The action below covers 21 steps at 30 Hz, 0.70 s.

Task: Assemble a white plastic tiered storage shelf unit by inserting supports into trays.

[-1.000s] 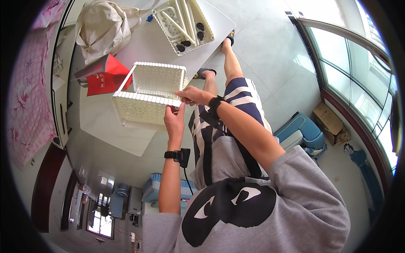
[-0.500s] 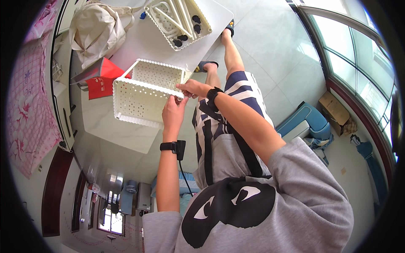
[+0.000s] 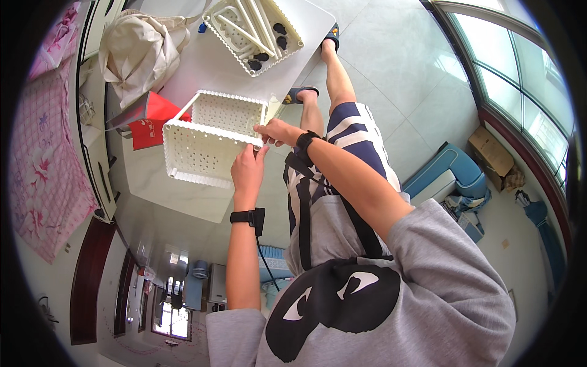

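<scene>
At the left I see a cream canvas bag [image 3: 143, 52] slumped on the table [image 3: 199, 67], a red-and-grey packet [image 3: 150, 125] beneath it in my view. Next comes the white perforated rack [image 3: 200, 156], its right corner between both hands; I can't tell whether the table bears it. I have the left hand [image 3: 247, 165] pinching that corner from the near side. Beyond lies a perforated tray [image 3: 278, 60] of white poles [image 3: 260, 27]. Rightmost, the right hand [image 3: 279, 132] pinches the same corner, fingertips partly hidden.
</scene>
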{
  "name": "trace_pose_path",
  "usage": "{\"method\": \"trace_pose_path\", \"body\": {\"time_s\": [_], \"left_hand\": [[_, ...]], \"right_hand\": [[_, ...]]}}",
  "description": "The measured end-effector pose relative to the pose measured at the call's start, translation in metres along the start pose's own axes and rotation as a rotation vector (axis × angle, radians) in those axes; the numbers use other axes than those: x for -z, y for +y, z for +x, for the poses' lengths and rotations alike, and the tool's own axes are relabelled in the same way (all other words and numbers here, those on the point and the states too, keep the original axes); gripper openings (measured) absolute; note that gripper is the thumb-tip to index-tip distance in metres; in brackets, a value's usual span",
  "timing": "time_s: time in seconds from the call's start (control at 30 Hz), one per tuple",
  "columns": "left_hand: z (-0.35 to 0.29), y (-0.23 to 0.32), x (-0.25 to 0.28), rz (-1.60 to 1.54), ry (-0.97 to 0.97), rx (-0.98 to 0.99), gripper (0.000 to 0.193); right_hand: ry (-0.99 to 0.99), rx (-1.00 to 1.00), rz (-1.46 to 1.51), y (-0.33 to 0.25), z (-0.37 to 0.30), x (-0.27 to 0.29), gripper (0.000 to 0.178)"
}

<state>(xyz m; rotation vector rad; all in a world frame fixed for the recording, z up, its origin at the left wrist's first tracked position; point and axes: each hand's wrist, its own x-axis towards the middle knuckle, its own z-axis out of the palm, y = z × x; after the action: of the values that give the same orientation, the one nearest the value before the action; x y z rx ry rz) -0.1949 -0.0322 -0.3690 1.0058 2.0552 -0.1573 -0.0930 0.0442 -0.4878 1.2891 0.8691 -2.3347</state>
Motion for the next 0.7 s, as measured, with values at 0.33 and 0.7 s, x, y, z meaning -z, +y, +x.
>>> {"method": "trace_pose_path", "body": {"time_s": [0.33, 0.7], "left_hand": [[0.002, -0.004, 0.004, 0.009, -0.05, 0.003, 0.038], [-0.012, 0.001, 0.003, -0.057, 0.032, 0.016, 0.03]], "right_hand": [[0.028, -0.02, 0.108, 0.002, 0.005, -0.006, 0.046], [0.004, -0.008, 0.22, 0.012, 0.006, -0.007, 0.047]]}}
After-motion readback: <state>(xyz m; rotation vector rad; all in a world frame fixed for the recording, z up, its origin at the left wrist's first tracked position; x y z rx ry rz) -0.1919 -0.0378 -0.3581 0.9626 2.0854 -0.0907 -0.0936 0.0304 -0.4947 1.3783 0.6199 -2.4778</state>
